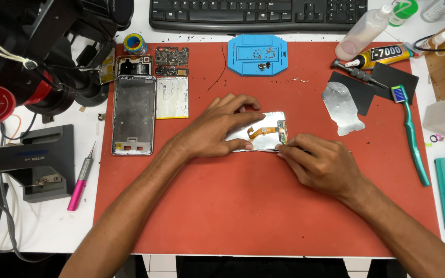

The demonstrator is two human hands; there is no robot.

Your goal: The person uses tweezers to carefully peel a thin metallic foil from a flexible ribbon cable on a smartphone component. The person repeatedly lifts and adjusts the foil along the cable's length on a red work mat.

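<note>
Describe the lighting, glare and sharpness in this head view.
Head view: even overhead light, soft short shadows under the left hand and right hand; mild glare on the silvery phone panel and the metal shield; the red mat is sharp, and the edges bow slightly from the wide lens.

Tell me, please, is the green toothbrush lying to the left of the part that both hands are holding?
No, the green toothbrush lies on the red mat to the right of the silver phone part held by both hands.
</note>
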